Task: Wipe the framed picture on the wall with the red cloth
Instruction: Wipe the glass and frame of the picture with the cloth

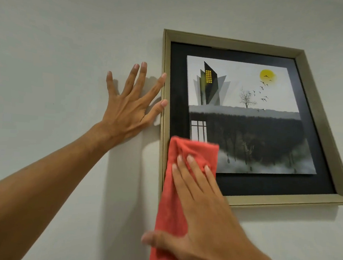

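Observation:
A framed picture (253,54) with a dull gold frame and black mat hangs on the white wall, tilted in the view. It shows dark buildings, a yellow sun, a bare tree and birds. My right hand (205,217) presses a red cloth (173,203) flat against the picture's lower left corner, fingers spread on the cloth. The cloth's lower end hangs down over the frame's bottom edge and the wall. My left hand (129,104) lies flat on the wall with fingers apart, its thumb and forefinger tips touching the frame's left edge.
The white wall (61,41) surrounds the frame on all sides. Shadows of my arm and the cloth fall on the wall below my left hand.

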`<state>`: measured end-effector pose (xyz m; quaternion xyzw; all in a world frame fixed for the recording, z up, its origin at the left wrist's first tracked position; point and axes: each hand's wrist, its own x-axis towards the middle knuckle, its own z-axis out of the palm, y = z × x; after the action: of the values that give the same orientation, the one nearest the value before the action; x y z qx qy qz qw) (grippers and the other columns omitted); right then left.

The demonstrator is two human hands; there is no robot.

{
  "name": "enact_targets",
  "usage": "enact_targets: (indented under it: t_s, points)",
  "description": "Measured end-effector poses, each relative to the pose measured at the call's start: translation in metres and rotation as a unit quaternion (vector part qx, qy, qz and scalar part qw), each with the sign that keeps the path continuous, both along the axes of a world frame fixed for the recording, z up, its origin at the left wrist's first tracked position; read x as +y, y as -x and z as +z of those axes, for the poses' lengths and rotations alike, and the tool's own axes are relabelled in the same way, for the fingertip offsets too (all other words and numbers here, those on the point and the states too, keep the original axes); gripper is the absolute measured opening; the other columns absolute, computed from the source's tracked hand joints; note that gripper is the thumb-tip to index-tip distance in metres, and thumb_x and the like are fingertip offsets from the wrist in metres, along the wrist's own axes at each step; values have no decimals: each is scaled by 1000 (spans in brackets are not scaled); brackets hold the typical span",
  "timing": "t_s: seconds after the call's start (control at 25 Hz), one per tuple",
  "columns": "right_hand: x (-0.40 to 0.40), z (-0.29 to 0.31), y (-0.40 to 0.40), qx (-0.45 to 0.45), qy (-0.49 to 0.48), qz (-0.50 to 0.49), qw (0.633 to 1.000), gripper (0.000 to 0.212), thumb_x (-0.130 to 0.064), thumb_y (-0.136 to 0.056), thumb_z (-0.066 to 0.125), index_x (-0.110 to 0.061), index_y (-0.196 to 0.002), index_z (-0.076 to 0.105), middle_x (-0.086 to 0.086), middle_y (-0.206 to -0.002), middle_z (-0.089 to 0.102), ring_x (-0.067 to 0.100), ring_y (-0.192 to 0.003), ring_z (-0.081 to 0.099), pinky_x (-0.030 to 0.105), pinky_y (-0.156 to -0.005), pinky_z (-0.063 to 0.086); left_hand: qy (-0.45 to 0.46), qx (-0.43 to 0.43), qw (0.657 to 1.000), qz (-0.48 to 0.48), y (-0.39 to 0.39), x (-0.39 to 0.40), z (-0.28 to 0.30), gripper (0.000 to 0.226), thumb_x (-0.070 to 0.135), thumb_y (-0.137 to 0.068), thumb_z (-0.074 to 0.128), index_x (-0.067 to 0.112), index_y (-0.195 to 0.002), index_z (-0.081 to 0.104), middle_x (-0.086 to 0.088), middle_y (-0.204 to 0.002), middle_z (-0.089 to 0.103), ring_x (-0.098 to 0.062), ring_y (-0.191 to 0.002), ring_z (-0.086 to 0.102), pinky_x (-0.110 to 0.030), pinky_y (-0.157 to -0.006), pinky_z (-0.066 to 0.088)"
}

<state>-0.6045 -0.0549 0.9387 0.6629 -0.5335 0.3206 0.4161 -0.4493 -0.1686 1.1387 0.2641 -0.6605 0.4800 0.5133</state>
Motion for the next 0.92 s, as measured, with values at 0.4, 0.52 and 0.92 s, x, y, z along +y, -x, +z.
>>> enact_targets:
  t_s: [0.4,0.52,0.92]
  points:
    - [-11,8,-12,-56,25,-12,998,132,-103,-66,13,-12,-159,-12,0,-168,-23,10,-152,-29,44,-127,-13,6,-9,1000,-5,0,-5,2,78,72,-91,-1,38,-162,-5,-9,-174,-12,-28,-161,-11,-77,-120,-2]
    - [-20,64,-7,-38,68,-40,996,130,-100,-69,16,-9,-159,-8,6,-169,-15,18,-155,-21,45,-127,-9,7,-8,1000,-8,-2,-6,2,75,69,-93,4,38,-162,-5,-11,-174,-13,-26,-161,-11,-77,-119,-3]
    - [-4,119,-4,12,51,-83,995,137,-103,-64,16,-7,-159,-9,10,-170,-13,23,-157,-15,48,-128,-6,24,0,1000,-6,-2,-10,2,72,68,-94,4,41,-161,-3,-14,-174,-10,-27,-162,-7,-80,-117,-3]
